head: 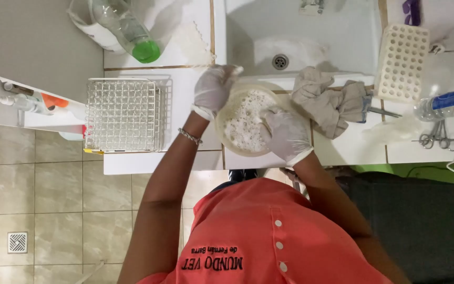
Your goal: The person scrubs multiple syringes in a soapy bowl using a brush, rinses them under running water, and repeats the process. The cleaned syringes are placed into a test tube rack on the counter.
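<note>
A round cream bowl [243,138] full of white foamy water sits on the white counter at the sink's front edge. My left hand [214,89], in a white glove with a bracelet on the wrist, grips the bowl's far left rim. My right hand [286,135], also gloved, lies over the bowl's right side with its fingertips dipped in the foam. The foam and the hand itself hide what the fingers hold, if anything.
A sink basin [342,37] with a drain lies behind the bowl. A crumpled grey cloth [327,100] lies to the right, then a white tube rack [401,63], a blue-labelled bottle [445,102] and metal scissors [437,138]. Left stand a wire basket [124,113] and a green-capped bottle [127,29].
</note>
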